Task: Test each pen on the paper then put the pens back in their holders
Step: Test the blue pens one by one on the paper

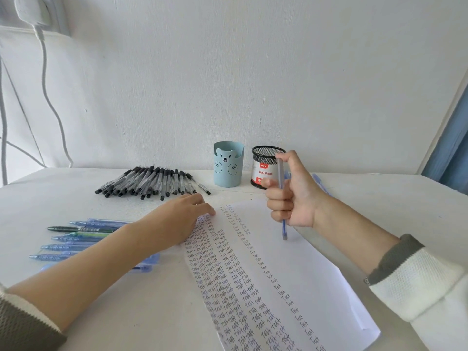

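A white sheet of paper [291, 269] lies on the table, covered in columns of the word "Test". My left hand [182, 221] rests flat on its upper left corner, fingers spread. My right hand [291, 196] is closed in a fist around a blue pen [284, 228], held upright with its tip just above the paper and my thumb on its top end. Behind stand a light blue bear holder [228, 163] and a black mesh holder [266, 168] labelled "Ball Pens". A row of black pens [152, 182] lies at the back left. Several blue and green pens [78, 239] lie left of my forearm.
More blue pens [320, 183] lie behind my right hand near the mesh holder. A white cable [48, 92] hangs down the wall at the left. The white table [126, 312] meets the wall at the back. A blue curtain [450, 153] hangs at the far right.
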{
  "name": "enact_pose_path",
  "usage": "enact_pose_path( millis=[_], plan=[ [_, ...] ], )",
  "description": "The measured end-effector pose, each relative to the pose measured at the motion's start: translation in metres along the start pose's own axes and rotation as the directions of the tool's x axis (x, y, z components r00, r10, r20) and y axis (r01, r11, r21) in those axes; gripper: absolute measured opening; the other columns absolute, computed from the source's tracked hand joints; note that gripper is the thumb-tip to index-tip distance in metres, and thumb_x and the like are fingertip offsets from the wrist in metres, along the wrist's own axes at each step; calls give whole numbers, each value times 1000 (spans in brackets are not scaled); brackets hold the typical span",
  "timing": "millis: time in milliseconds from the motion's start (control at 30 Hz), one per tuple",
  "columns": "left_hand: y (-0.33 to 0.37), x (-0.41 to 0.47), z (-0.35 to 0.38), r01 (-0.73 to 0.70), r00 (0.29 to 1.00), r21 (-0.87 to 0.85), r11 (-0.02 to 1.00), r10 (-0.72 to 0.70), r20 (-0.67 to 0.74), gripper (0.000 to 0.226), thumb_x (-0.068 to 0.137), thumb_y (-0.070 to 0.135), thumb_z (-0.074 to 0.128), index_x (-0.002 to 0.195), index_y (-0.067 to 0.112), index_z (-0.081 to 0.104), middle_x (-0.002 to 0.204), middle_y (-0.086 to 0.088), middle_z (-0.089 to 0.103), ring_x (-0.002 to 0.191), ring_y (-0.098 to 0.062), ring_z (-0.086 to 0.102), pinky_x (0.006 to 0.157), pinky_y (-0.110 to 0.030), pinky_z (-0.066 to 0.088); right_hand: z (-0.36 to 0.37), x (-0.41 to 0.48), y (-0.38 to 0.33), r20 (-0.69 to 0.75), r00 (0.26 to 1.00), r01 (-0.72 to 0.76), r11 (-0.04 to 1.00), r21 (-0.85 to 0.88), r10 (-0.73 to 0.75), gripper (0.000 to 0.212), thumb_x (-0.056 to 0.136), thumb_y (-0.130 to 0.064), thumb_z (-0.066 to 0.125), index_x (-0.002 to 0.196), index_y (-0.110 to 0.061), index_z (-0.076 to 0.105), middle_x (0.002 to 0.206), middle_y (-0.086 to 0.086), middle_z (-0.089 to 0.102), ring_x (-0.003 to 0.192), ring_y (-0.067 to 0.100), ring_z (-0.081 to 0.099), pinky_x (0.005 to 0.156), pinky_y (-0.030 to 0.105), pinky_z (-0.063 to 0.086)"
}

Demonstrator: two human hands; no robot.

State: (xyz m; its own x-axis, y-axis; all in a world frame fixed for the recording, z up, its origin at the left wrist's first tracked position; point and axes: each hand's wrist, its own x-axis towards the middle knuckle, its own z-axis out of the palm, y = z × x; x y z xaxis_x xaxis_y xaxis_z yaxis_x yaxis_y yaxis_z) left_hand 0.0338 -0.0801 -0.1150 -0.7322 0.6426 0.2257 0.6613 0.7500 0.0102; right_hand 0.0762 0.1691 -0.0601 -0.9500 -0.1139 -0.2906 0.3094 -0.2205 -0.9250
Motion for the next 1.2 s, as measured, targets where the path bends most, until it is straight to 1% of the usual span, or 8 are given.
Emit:
enact_pose_path(
  millis=[167,267,367,467,567,733,933,1200],
  plan=[
    [-1,0,0,2,1000,-5,1000,-2,-9,49,97,5,42,138,32,49,132,7,46,117,-13,49,98,-25,41,-31,31,-19,-302,934,231,968,99,-192,24,93,-21,41,69,-17,39,59,0,35,42,11,26,41,19,20],
    [0,0,1,-1,1000,-9,1000,1,-15,48,97,5,42,137,31,50,132,6,47,117,-14,49,98,-25,41,-57,47,-19,-517,759,254,911,-325,-396,24,91,2,36,74,-10,47,67,5,41,46,15,41,50,28,32],
    [-1,1,1,-4,1000,-9,1000,3,-18,48,98,6,42,137,31,50,132,6,48,118,-14,48,99,-25,40,-71,55,-11,-425,632,142,636,-759,-648,30,90,7,46,98,-18,61,83,4,55,71,25,60,62,29,51],
    [-1,0,0,-7,1000,-10,1000,6,-20,48,98,6,42,137,31,50,131,6,48,116,-14,49,98,-25,40,-79,66,-6,-347,556,-23,404,-915,-755,9,90,-4,56,96,-8,61,86,7,53,81,26,53,68,32,42],
    [0,0,0,-14,1000,-16,1000,14,-22,48,98,6,42,138,31,50,130,6,48,116,-13,49,98,-24,40,-74,77,-6,-387,562,-161,362,-918,-731,14,93,-15,57,80,-8,55,74,9,49,70,26,49,55,28,34],
    [0,0,0,-16,999,-13,1000,15,-29,48,98,6,42,138,31,50,130,6,48,117,-14,49,98,-25,40,-64,78,-3,-335,700,-188,289,-939,-631,19,83,5,54,70,2,67,50,10,50,50,24,52,47,24,37],
    [1,0,-1,-14,1000,-11,1000,14,-23,48,98,6,42,138,31,49,131,6,48,116,-14,50,99,-24,40,-65,83,8,-240,593,-124,207,-970,-769,32,98,-26,49,89,0,65,92,18,66,91,35,61,65,32,36],
    [0,-1,-1,-14,1000,-8,1000,13,-14,47,99,7,42,139,31,48,132,6,47,118,-13,49,101,-25,39,-52,87,17,-224,689,-136,181,-974,-689,50,70,-55,70,96,-16,55,94,2,62,92,24,55,72,33,44]
  ],
)
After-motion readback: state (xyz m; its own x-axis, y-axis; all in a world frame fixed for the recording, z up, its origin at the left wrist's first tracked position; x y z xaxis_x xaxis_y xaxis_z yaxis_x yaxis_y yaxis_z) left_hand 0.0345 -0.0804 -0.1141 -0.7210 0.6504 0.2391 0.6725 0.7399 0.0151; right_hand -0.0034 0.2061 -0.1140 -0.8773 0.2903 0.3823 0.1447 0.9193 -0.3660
